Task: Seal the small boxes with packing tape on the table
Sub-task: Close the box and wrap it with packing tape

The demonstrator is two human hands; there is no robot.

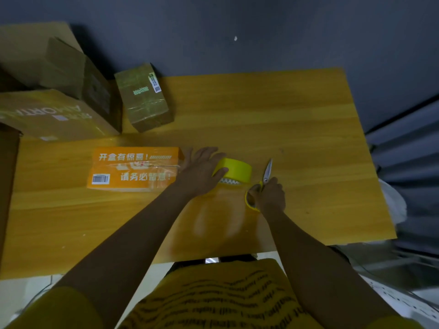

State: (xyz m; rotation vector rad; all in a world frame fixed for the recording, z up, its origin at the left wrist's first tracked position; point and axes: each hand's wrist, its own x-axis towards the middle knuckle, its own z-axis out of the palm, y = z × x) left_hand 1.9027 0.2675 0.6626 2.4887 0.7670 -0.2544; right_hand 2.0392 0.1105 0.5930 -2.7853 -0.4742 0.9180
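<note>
The left hand (202, 170) covered the right end of the orange box (135, 169), so whether the tape strip along its seam reached that end could not be told. The same hand hid the near left part of the tape roll (234, 171). The right hand (269, 197) hid most of the scissors' (266, 176) handle loops. The big cardboard boxes (47, 91) at far left were cut off by the picture's edge, and the print on one was blurred. The label on the small brown box (146, 97) was too small to read. The surface (297, 138) ran out of view at the left edge
</note>
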